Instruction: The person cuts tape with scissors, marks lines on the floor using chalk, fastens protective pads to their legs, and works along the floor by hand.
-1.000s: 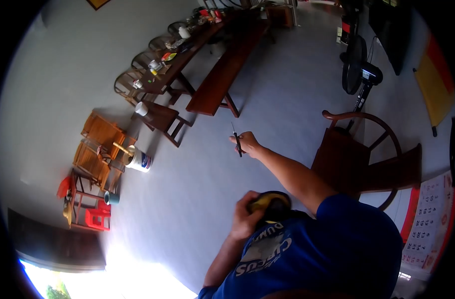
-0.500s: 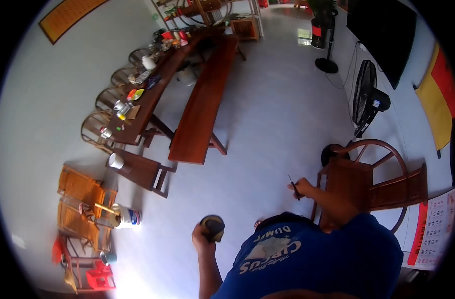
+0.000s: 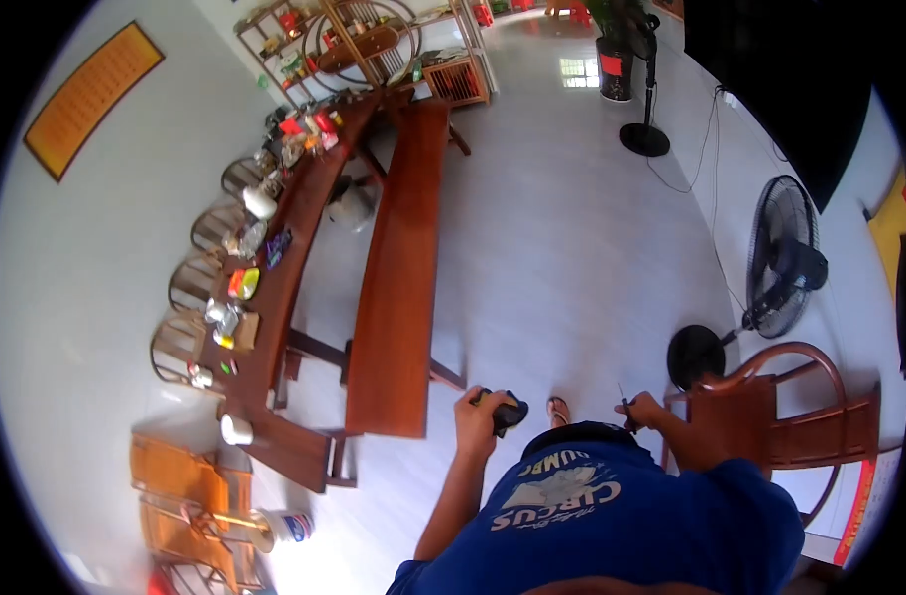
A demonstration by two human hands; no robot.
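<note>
My left hand (image 3: pixel 476 420) is closed around a dark rounded object with a yellowish edge (image 3: pixel 509 413), held out in front of my body; its exact kind is too small to make out. Closer to the wooden armchair, my right hand (image 3: pixel 648 410) grips a thin tool with a dark handle (image 3: pixel 628 414). Its slim metal shaft points up and away from me; whether it is a screwdriver is unclear. Between the two hands, a sandalled foot (image 3: pixel 559 410) shows on the floor. The hands are well apart.
A long wooden bench (image 3: pixel 398 288) stands ahead on the left, beside a cluttered table (image 3: pixel 292 263). On the right are a wooden armchair (image 3: pixel 736 416) and a black standing fan (image 3: pixel 785 263). A white bucket (image 3: pixel 284 528) sits at lower left by bamboo chairs (image 3: pixel 180 471).
The view has shifted, and the bench now appears nearer. My left hand has moved up and right in view, closer to the right hand. Both hands keep their objects.
</note>
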